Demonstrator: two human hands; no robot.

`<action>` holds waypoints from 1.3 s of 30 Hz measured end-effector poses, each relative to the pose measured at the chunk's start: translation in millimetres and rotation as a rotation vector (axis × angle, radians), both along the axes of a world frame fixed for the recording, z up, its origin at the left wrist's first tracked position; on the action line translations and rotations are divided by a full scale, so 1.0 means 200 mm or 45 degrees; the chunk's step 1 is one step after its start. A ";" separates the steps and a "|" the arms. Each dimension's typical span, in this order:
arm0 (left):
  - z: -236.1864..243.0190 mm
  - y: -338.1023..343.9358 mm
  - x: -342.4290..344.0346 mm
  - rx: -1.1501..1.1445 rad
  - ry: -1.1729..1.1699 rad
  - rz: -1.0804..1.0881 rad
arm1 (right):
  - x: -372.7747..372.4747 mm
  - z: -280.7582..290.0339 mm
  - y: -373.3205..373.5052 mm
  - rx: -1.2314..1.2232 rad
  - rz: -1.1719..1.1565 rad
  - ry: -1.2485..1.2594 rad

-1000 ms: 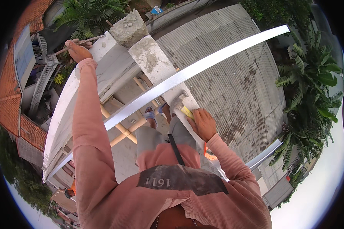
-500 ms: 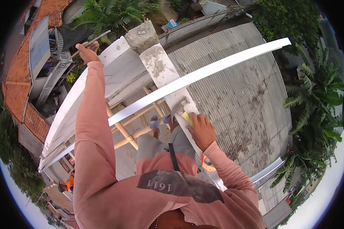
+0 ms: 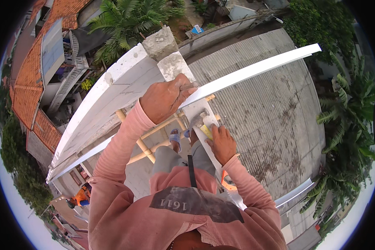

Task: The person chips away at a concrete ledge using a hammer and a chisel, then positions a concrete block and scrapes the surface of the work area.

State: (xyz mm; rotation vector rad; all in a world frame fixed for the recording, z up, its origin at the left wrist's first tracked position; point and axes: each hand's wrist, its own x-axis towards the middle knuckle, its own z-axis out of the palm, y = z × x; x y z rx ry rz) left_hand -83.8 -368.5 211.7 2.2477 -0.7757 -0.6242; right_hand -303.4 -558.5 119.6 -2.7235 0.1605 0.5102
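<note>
My left hand (image 3: 164,100) is closed over the long pale metal channel (image 3: 258,68), near where it crosses the narrow concrete wall top; what sits between its fingers is hard to make out. My right hand (image 3: 224,143) grips the yellow handle of a hammer (image 3: 201,118), its steel head resting on the wall top (image 3: 173,64) just below the channel. An orange-handled saw (image 3: 228,181) lies beside my right forearm, partly hidden. My legs and sandalled feet are below, between the wall and bamboo scaffolding (image 3: 141,148).
A white block wall (image 3: 100,87) runs along the left, topped by rough concrete (image 3: 160,43) at the far end. A corrugated roof (image 3: 266,116) spreads to the right, with another metal channel (image 3: 296,191). Tiled roofs, trees, and a person in orange (image 3: 81,196) are below at left.
My left hand has come from the far left wall, where it held a thin stick, across to the channel at the middle. My right hand stays on the hammer.
</note>
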 end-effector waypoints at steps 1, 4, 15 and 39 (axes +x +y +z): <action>0.08 -0.06 -0.04 0.099 -0.036 -0.136 | 0.00 0.00 0.00 0.024 -0.005 -0.011; 0.11 -0.16 -0.15 0.249 -0.046 -0.314 | -0.01 -0.02 0.00 0.055 -0.012 -0.034; -0.14 -0.01 -0.38 0.295 -0.071 -0.581 | 0.01 0.02 -0.01 0.121 -0.086 -0.080; -0.98 0.61 0.79 0.625 -0.749 0.455 | 0.78 -0.68 -0.78 0.430 -0.202 -0.461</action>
